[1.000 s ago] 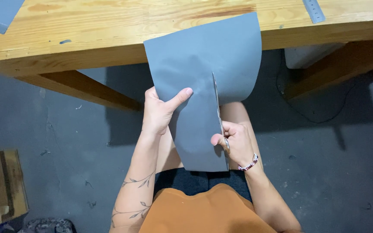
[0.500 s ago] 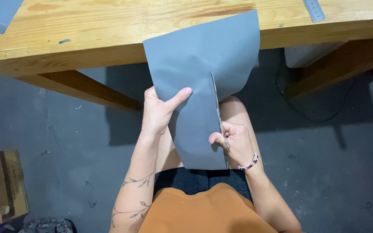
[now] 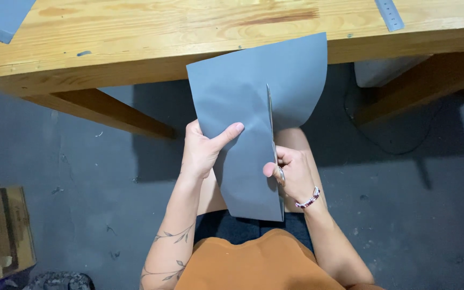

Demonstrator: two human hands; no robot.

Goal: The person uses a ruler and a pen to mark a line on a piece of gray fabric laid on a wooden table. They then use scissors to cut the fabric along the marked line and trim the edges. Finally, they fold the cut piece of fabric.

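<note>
While partly slit, grey sheet [image 3: 243, 102] curls rightward.

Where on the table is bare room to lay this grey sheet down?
The wooden table lies bare between the grey sheet corner at far left and the metal ruler at right. The near edge is crowded: the held grey sheet overlaps it.

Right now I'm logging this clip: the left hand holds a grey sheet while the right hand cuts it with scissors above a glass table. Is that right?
Not quite: the table is wooden, not glass, as the head view shows. The left hand does hold the grey sheet while the right hand cuts it with scissors.
</note>
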